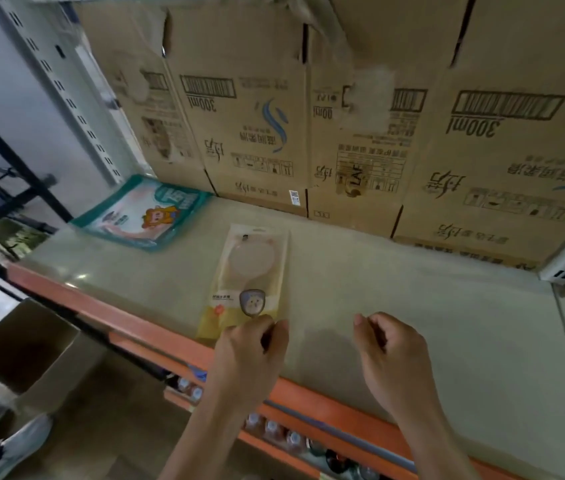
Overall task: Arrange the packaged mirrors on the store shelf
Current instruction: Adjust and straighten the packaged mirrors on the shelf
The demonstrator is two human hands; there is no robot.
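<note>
One packaged mirror (250,278), a round hand mirror in a clear and yellow sleeve, lies flat on the pale green shelf (412,306), its handle end toward me. My left hand (250,355) rests at the package's near edge with fingers curled on its bottom corner. My right hand (392,351) hovers over bare shelf to the right, fingers loosely curled, holding nothing.
Brown cardboard cartons (343,116) line the back of the shelf. A teal and white flat packet (142,213) lies at the shelf's left. The shelf has an orange front edge (156,334). An open cardboard box (28,348) sits on the floor at left. Bottles (274,427) fill the shelf below.
</note>
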